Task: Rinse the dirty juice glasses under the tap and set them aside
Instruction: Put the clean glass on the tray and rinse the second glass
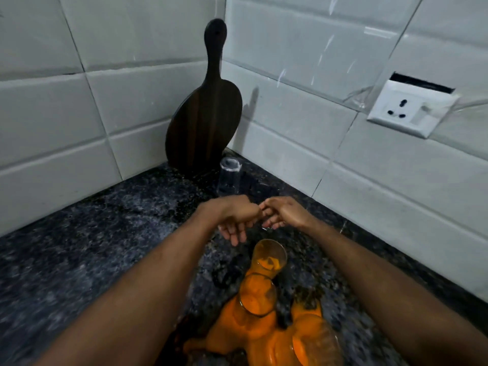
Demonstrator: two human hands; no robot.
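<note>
Three dirty juice glasses stand on the dark granite counter (105, 233), all coated in orange: one (268, 256) just below my hands, a second (257, 295) in front of it, a third (315, 342) at the bottom edge. A clear glass (228, 178) stands upside down near the corner. My left hand (235, 220) hovers above the counter with its fingers hanging relaxed and pointing down. My right hand (284, 212) is beside it, its loosely curled fingertips almost touching the left hand. I see nothing in either hand. No tap is in view.
Orange juice (237, 331) is spilled on the counter around the near glasses. A dark wooden chopping board (204, 120) leans upright in the corner of the white tiled walls. A white wall socket (410, 109) sits on the right wall.
</note>
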